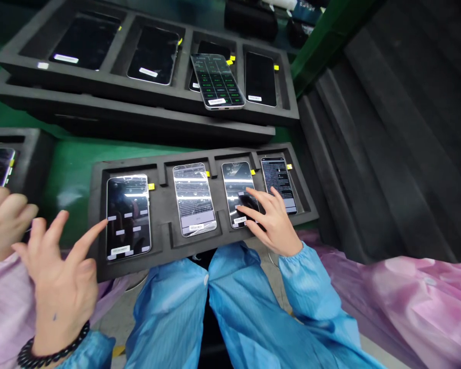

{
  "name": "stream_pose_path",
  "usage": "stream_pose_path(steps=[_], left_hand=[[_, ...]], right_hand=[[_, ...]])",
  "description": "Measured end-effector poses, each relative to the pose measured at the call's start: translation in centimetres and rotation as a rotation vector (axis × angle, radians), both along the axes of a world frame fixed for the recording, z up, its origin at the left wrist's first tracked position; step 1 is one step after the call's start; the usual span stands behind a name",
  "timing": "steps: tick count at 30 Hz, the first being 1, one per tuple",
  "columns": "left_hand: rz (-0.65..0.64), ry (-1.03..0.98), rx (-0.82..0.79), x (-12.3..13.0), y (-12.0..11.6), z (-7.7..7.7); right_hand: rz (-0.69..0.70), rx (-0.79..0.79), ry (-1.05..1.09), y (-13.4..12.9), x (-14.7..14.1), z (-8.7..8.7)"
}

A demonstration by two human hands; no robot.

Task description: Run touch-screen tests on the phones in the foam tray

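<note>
In front of me lies a black foam tray with several smartphones in its slots. My left hand stretches its index finger to the left edge of the leftmost smartphone, whose dark screen carries small pale boxes. Over the third smartphone my right hand spreads its fingers, fingertips at the screen; whether they press it is unclear. Between them, the second smartphone displays lines of text. At the right end, another smartphone also shows text. Neither hand holds anything.
Behind stand stacked foam trays with dark phones; a lit phone lies tilted across one slot. A co-worker's hand is at a phone on the left. Pink sleeves or clothing are at right, below dark ridged material.
</note>
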State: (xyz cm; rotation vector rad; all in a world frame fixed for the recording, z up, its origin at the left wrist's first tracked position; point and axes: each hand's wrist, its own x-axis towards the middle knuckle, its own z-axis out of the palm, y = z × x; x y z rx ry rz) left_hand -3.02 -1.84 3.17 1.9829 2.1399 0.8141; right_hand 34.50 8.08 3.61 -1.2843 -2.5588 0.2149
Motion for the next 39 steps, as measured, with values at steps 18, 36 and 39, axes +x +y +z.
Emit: stream_pose_path(steps=[18,36,39], left_hand=[[0.041,0.145,-0.255,-0.9,0.1,-0.9],[-0.181,0.116,-0.127,0.1,1.8,-0.8],[-0.183,0.075,-0.048,0.0,1.0,-0.5]], right_hand=[[-0.007,0.066,0.063,0.4,0.1,-0.4],[-0.031,0.103,0.115,-1.9,2.2,0.8],[0.0,0.088,0.08,-2.0,2.4,0.5]])
